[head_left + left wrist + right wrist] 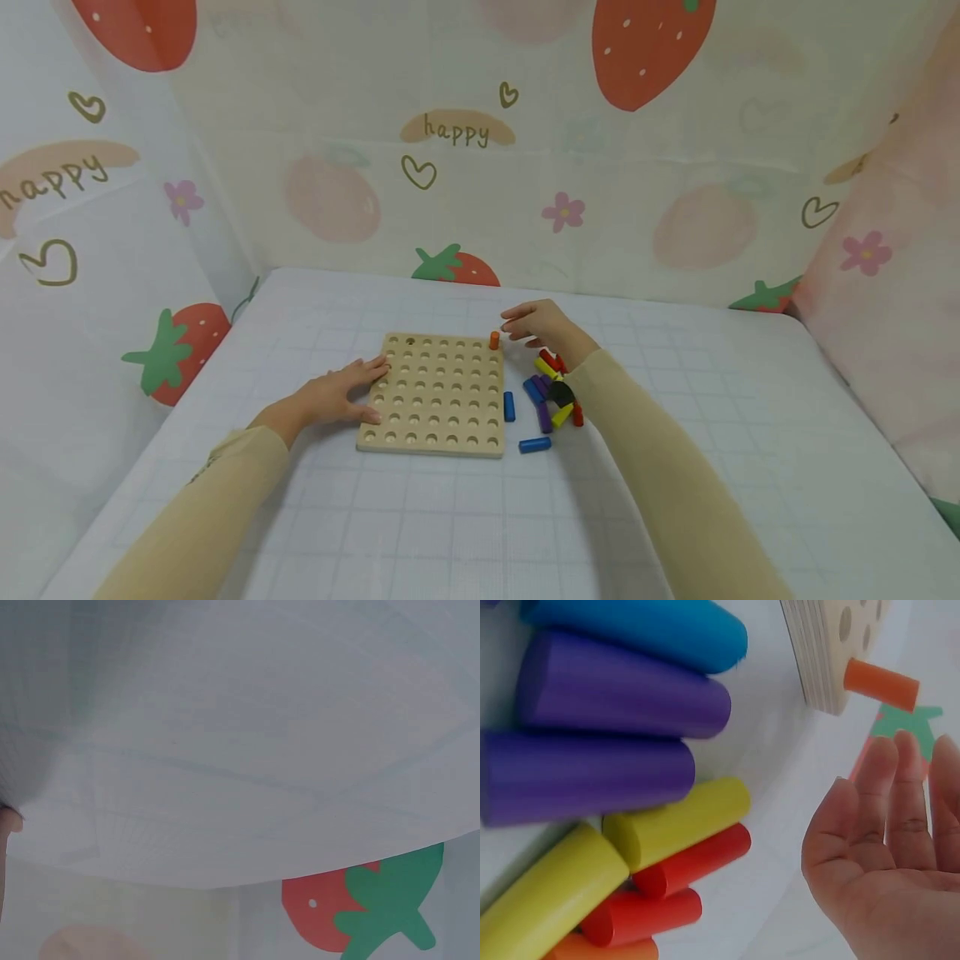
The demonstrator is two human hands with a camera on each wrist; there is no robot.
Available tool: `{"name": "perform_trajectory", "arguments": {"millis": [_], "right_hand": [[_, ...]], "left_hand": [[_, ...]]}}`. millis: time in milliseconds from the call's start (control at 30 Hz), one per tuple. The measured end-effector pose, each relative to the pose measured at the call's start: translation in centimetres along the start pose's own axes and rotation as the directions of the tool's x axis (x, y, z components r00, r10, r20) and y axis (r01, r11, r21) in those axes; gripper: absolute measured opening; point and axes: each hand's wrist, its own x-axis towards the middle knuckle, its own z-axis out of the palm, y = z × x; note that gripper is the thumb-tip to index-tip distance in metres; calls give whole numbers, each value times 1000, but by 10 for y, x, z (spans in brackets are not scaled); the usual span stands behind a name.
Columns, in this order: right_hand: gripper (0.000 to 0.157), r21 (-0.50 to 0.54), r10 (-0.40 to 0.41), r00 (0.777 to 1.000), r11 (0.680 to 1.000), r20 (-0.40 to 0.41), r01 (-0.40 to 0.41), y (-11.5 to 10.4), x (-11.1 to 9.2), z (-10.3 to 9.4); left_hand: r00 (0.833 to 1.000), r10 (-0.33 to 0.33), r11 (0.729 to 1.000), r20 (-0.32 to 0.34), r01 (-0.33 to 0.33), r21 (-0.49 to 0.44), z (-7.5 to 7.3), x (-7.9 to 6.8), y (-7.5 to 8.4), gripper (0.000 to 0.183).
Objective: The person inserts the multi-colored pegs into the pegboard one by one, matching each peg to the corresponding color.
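Observation:
A square wooden pegboard (442,396) with rows of round holes lies flat on the table. One orange peg (494,340) stands upright in its far right corner hole. My left hand (330,396) rests at the board's left edge, thumb and fingers spread along it. Just right of the orange peg hovers my right hand (543,323), its fingers loosely extended and holding nothing. In the right wrist view, that hand (900,847) shows an empty palm near the orange peg (882,684). The left wrist view shows mostly tabletop, with a fingertip (10,819) at its left edge.
Right of the board lies a loose pile of pegs: purple (622,686), yellow (690,821), red (694,859), and blue (534,390). Two blue pegs lie apart from it, one beside the board (509,407) and one nearer (535,445). A strawberry-print curtain (465,200) surrounds the table.

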Motion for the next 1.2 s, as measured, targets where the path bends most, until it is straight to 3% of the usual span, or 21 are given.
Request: {"name": "perform_trajectory", "arguments": {"millis": [733, 1200], "right_hand": [[39, -3, -4, 1000, 1000, 2, 4, 8, -22, -40], [42, -89, -9, 1000, 996, 18, 10, 24, -41, -69]], "left_hand": [[1000, 12, 1000, -2, -12, -3, -3, 0, 1, 95], [999, 36, 999, -3, -37, -18, -1, -2, 1, 95]]}}
